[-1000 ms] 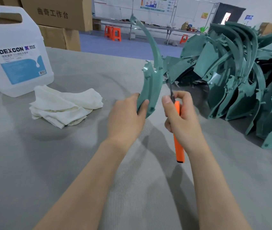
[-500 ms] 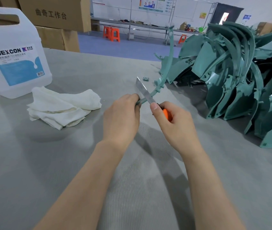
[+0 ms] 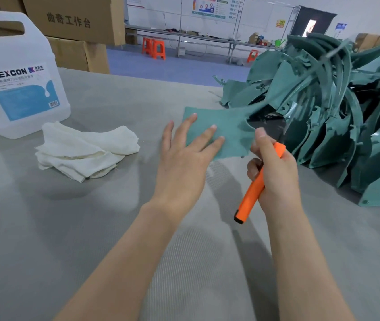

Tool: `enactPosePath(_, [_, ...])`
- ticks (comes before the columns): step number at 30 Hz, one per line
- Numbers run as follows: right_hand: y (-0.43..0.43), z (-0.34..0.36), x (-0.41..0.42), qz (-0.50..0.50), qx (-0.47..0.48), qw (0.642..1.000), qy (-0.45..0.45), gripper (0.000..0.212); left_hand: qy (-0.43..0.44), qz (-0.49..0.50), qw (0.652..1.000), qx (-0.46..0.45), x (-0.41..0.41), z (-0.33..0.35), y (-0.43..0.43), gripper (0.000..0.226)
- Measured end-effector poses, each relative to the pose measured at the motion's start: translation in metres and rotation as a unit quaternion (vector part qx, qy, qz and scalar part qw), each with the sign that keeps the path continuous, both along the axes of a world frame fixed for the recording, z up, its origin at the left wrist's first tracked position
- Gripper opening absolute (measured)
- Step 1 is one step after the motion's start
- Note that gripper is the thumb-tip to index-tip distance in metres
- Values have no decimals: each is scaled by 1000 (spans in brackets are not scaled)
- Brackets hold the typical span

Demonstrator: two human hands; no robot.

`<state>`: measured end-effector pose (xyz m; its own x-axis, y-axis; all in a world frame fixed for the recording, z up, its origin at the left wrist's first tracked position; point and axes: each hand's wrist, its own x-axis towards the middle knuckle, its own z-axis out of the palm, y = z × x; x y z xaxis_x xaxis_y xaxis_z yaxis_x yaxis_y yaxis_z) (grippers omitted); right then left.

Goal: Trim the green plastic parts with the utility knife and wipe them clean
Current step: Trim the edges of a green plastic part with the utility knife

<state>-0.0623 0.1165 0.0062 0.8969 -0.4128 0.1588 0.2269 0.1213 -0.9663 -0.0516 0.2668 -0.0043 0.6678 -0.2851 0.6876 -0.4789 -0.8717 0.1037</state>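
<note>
Left hand (image 3: 182, 163) is bracing the curved green plastic part (image 3: 233, 133), fingers (image 3: 205, 135) spread; right hand (image 3: 277, 179) is gripping the orange utility knife (image 3: 251, 195) at its edge. Cut away from fingers.

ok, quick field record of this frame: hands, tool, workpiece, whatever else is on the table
left hand: fingers straight and spread, lying on the green part
right hand: curled round the knife, orange handle pointing down toward the person
blade: up by the part's right edge; contact too blurred to tell
green part: low over the table, motion-blurred
cloth: white, crumpled, left of the left hand, untouched
jug: white, labelled DEXCON, behind the cloth
pile: more green parts, right side of table
</note>
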Motion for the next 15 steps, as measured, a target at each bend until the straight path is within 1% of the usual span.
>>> enactPosePath(2, [-2, -3, 3, -3, -8, 1000, 26, 26, 36, -17, 998, 49, 1, -6, -5, 62])
enactPosePath(3, [-3, -5, 5, -13, -16, 999, 38, 20, 70, -30, 996, 55, 4, -12, -5, 62])
enactPosePath(4, [-3, -7, 6, -24, -21, 998, 48, 14, 117, -46, 991, 36, 5, -17, -5, 69])
enactPosePath(5, [-4, -8, 6, -31, -27, 998, 56, 10, 169, -58, 984, 0, 6, -19, -4, 84])
enactPosePath(6, [-4, -8, 6, -35, -33, 997, 60, 9, 203, -68, 975, -58, 7, -19, -3, 100])
enactPosePath(7, [-4, -8, 6, -34, -39, 997, 59, 14, 214, -67, 965, -136, 7, -17, -3, 111])
enactPosePath(8, [-4, -7, 6, -26, -47, 997, 55, 19, 211, -57, 947, -234, 9, -13, -2, 114])
enactPosePath(9, [-3, -7, 6, -12, -59, 997, 50, 22, 225, -49, 910, -346, 11, -8, 1, 110])
enactPosePath(10, [-2, -6, 4, 9, -72, 996, 46, 23, 264, -61, 843, -464, 14, -4, 7, 101])
enactPosePath(11, [0, -5, 3, 35, -87, 995, 42, 24, 322, -102, 744, -577, 15, 2, 13, 87])
enactPosePath(12, [2, -5, 3, 63, -100, 992, 40, 25, 383, -155, 634, -653, 16, 5, 20, 68])
enactPosePath(13, [4, -5, 2, 85, -113, 989, 38, 25, 422, -195, 560, -686, 17, 5, 25, 49])
enactPosePath(14, [6, -5, 2, 92, -127, 987, 37, 24, 441, -218, 535, -687, 16, 5, 29, 35])
enactPosePath(15, [7, -5, 2, 82, -141, 986, 33, 22, 440, -224, 543, -679, 15, 6, 30, 27])
